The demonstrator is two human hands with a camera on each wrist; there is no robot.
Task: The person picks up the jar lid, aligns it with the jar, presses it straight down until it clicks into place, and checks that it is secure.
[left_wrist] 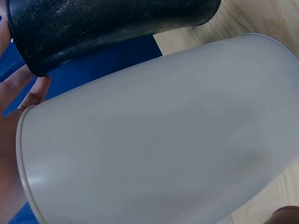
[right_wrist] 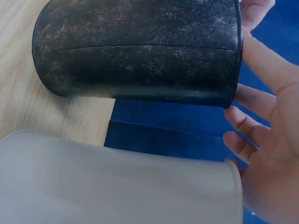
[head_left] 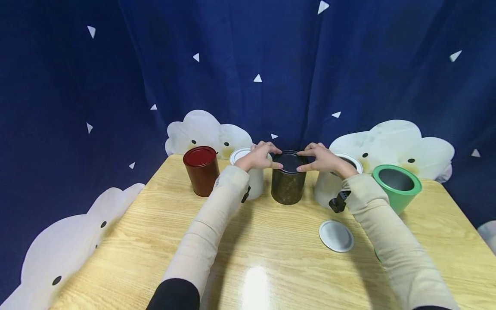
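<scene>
A dark, speckled can (head_left: 287, 187) stands upright on the table, with a black lid (head_left: 290, 162) on its top. At the lid's left edge my left hand (head_left: 257, 157) holds it between thumb in front and index finger behind. My right hand (head_left: 322, 160) holds the right edge in the same way, facing the left. In the right wrist view, the right fingers (right_wrist: 256, 100) are at the dark can's top rim and the others bend loosely. A white lidded can (head_left: 254, 183) is under my left wrist; a white can (head_left: 324, 189) without its lid is beside my right.
A dark red lidded can (head_left: 203, 176) stands at the back left. On the right is a topless green can (head_left: 399, 189), partly behind my right sleeve. A loose white lid (head_left: 336, 236) lies on the wooden table (head_left: 279, 258). A blue curtain (head_left: 232, 64) hangs behind.
</scene>
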